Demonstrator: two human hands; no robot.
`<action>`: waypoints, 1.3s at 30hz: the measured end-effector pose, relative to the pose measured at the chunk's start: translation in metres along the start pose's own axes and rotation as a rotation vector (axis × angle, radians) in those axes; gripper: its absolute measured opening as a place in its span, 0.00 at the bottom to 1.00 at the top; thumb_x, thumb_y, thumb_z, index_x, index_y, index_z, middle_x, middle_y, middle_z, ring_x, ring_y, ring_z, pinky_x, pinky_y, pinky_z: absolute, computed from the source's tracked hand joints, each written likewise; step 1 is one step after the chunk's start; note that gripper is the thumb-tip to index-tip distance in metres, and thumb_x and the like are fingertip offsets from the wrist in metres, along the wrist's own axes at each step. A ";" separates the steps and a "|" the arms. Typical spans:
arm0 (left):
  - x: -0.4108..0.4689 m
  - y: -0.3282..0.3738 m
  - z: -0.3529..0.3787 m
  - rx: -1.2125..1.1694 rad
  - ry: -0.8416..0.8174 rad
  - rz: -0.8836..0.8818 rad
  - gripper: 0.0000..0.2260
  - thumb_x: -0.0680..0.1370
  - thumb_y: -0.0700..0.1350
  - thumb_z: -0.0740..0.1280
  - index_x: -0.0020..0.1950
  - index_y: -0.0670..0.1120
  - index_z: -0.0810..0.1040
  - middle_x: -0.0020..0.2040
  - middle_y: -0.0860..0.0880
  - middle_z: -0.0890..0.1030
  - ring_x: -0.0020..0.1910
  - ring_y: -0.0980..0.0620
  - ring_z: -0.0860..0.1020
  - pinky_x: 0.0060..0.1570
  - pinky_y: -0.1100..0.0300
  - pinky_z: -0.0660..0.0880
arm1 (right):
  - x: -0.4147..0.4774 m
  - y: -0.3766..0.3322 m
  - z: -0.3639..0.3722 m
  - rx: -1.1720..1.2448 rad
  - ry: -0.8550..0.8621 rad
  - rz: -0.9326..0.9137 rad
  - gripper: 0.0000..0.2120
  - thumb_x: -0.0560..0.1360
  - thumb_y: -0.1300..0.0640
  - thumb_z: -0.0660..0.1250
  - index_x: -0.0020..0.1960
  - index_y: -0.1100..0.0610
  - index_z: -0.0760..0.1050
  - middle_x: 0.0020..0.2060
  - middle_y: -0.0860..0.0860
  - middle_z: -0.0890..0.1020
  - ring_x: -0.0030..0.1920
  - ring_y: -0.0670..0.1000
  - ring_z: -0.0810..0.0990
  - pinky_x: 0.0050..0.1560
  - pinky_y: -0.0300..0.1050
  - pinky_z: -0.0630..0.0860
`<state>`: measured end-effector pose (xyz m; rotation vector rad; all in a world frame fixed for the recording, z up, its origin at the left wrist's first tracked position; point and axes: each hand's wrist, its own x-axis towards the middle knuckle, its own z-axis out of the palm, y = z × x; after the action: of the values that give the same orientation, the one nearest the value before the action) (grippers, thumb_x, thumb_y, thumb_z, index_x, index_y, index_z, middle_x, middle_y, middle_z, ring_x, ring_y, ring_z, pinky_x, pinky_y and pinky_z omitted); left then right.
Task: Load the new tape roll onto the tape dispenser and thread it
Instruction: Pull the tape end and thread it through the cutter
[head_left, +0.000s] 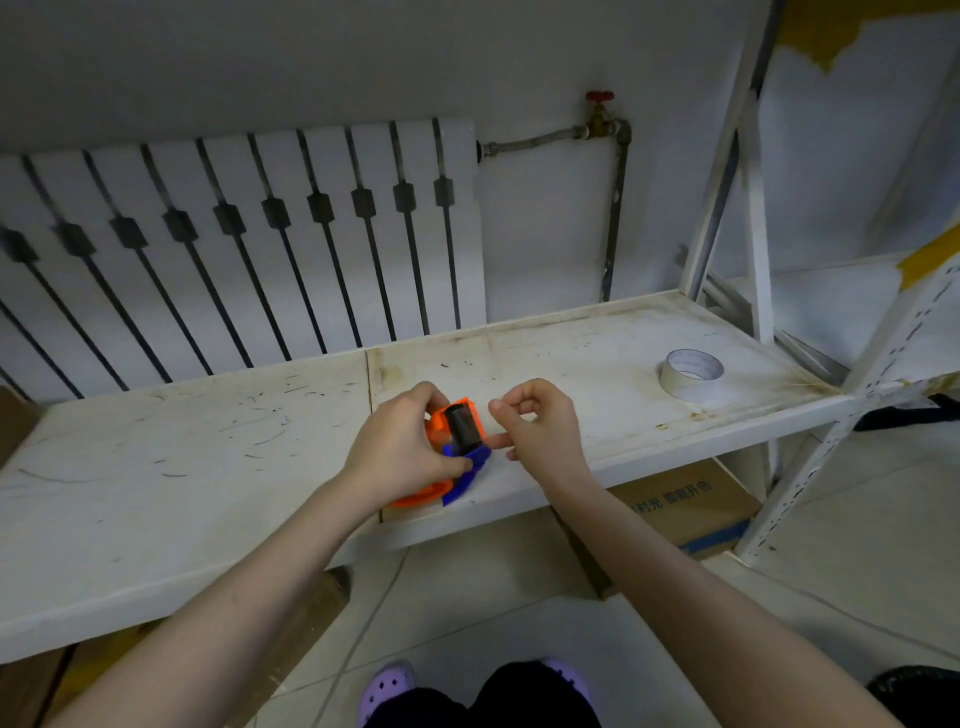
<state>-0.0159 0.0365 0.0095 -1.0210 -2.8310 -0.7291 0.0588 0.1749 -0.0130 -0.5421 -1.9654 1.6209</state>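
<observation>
An orange and blue tape dispenser (457, 447) with a black roller lies near the front edge of the white shelf (208, 457). My left hand (402, 447) grips it from the left, thumb on the blue part. My right hand (537, 421) hovers just right of the dispenser with its fingers curled and thumb and forefinger pinched; whether anything thin is held between them cannot be made out. A roll of tape (691, 375) with a white core lies flat on the shelf, far to the right of both hands.
A white radiator (249, 249) and a pipe with a red valve (600, 111) stand against the wall behind. White shelf uprights (753, 218) rise at the right. A cardboard box (685, 509) sits on the floor under the shelf. My purple shoes (387, 686) show below.
</observation>
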 end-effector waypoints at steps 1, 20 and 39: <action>-0.001 0.000 0.000 -0.025 -0.001 -0.005 0.27 0.59 0.57 0.76 0.54 0.52 0.72 0.51 0.53 0.79 0.48 0.52 0.78 0.46 0.53 0.79 | 0.000 -0.002 -0.001 -0.048 0.007 -0.022 0.05 0.75 0.57 0.67 0.43 0.55 0.72 0.43 0.53 0.79 0.31 0.47 0.83 0.26 0.32 0.73; -0.006 0.000 -0.010 -0.107 -0.047 -0.013 0.33 0.63 0.54 0.77 0.66 0.51 0.71 0.61 0.50 0.76 0.54 0.52 0.74 0.48 0.60 0.74 | 0.007 -0.017 0.009 -0.092 -0.027 -0.192 0.05 0.75 0.61 0.66 0.42 0.54 0.72 0.36 0.49 0.79 0.37 0.48 0.81 0.39 0.40 0.79; -0.011 0.000 -0.010 -0.144 -0.024 -0.035 0.32 0.62 0.52 0.78 0.64 0.51 0.71 0.61 0.51 0.76 0.57 0.49 0.76 0.52 0.54 0.77 | 0.010 0.021 0.021 0.144 -0.164 0.281 0.03 0.75 0.59 0.66 0.45 0.59 0.75 0.40 0.56 0.80 0.40 0.51 0.78 0.39 0.42 0.77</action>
<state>-0.0080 0.0257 0.0162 -1.0073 -2.8589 -0.9421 0.0376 0.1693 -0.0349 -0.6708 -1.9346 2.0200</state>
